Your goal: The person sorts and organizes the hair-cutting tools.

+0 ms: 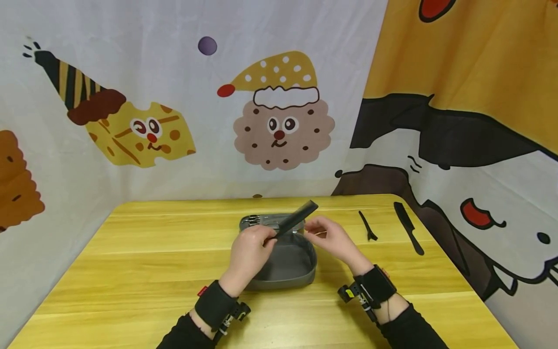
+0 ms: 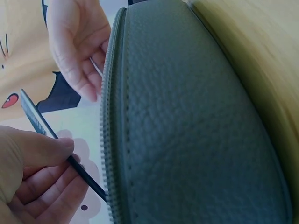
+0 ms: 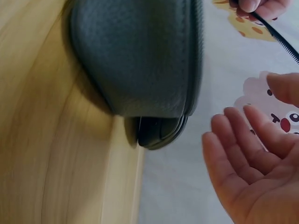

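Observation:
My left hand (image 1: 250, 249) pinches a black comb (image 1: 300, 216) between thumb and fingers, over an unzipped grey case (image 1: 283, 282). The comb slants up to the right in the head view, and its teeth show in the right wrist view. At the case's right side, my right hand (image 1: 331, 241) is raised with loosely bent fingers and a palm that looks bare in the right wrist view (image 3: 261, 168). Behind the case's hollow, the folded-back lid (image 1: 244, 224) carries several slim metal tools (image 1: 255, 220). The textured side and zip of the case (image 2: 177, 107) fill much of the left wrist view.
To the right on the wooden table (image 1: 152, 261) lie a black hair clip (image 1: 368, 227) and, farther right, a black handled comb (image 1: 409, 229). A cartoon-printed curtain (image 1: 174, 87) hangs behind the table's back edge.

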The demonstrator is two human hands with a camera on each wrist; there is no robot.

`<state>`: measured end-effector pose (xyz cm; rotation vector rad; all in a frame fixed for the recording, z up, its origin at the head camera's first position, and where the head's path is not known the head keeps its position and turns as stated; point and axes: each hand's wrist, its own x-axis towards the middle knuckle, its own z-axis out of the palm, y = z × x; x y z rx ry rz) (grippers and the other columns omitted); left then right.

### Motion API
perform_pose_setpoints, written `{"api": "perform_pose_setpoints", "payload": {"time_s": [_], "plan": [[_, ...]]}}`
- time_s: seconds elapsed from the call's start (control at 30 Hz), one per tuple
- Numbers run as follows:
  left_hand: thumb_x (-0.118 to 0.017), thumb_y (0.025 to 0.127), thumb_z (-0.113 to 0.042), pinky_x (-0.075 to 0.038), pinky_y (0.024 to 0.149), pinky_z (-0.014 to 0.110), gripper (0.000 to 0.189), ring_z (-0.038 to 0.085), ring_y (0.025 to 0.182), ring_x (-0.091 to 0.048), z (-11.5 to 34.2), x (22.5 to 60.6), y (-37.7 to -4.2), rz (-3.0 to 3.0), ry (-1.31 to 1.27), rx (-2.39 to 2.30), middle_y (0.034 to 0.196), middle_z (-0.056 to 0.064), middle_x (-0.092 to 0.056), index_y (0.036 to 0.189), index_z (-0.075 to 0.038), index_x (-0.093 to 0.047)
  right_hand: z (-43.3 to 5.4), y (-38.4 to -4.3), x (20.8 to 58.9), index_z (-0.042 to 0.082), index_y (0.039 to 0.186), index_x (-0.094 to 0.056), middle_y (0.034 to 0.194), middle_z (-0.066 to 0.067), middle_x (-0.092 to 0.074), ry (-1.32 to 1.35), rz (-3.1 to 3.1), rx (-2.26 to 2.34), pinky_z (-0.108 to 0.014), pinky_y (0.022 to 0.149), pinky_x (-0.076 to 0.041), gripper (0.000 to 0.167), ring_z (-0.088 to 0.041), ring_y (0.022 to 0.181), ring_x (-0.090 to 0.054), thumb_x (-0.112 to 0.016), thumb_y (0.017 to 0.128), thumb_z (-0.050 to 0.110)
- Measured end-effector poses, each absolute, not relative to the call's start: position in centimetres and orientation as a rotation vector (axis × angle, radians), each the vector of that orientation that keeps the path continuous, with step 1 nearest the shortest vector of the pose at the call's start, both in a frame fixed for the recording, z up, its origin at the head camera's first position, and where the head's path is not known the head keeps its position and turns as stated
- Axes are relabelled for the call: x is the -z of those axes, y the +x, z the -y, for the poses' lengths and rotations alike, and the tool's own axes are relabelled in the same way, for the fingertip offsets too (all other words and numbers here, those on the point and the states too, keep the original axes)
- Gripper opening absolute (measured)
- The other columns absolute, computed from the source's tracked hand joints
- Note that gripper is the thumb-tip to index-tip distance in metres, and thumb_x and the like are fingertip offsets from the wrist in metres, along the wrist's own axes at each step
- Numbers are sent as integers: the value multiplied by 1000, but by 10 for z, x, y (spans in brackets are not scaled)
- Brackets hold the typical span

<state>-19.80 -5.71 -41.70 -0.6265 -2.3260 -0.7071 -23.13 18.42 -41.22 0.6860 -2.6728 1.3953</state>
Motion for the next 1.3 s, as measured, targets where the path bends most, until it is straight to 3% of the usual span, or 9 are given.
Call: {"api": "perform_pose_setpoints", "payload": {"time_s": [0.13, 0.43, 0.93, 1.17, 1.3], "plan": [[-82, 80, -8, -55, 72, 32, 15, 19, 80, -66, 59, 418, -199, 2340, -640, 717, 87, 3, -70, 93, -12, -76, -185, -233, 416, -5, 117, -64, 111, -18, -66, 696, 2746, -1275, -40, 86, -54, 28, -28, 100, -64, -69, 94, 11], [-82, 80, -6, -55, 73, 32, 16, 20, 81, -65, 66, 420, -198, 2373, -702, 727, 88, 3, -70, 93, -13, -76, -189, -234, 422, -4, 113, -69, 96, -5, -69, 600, 2921, -1040, -36, 78, -54, 29, -20, 87, -65, -71, 92, 16], [-83, 77, -1, -56, 71, 32, 16, 18, 80, -67, 78, 421, -199, 2445, -844, 672, 86, 2, -71, 88, -11, -77, -189, -236, 428, 3, 102, -76, 91, -2, -72, 485, 3045, -1100, -31, 65, -51, 17, -11, 73, -62, -70, 92, 14], [-82, 77, 1, -56, 71, 32, 18, 19, 80, -67, 86, 420, -198, 2501, -942, 621, 85, 3, -70, 88, -12, -76, -191, -236, 429, 3, 84, -72, 78, -3, -70, 408, 3059, -1194, -26, 56, -42, 13, -15, 63, -61, -68, 92, 12], [-82, 78, 0, -55, 69, 31, 17, 18, 78, -66, 90, 421, -199, 2539, -975, 574, 84, 2, -69, 87, -13, -76, -191, -237, 430, 3, 91, -75, 80, -2, -70, 414, 3051, -1216, -27, 58, -47, 10, -15, 65, -63, -66, 92, 7]]}}
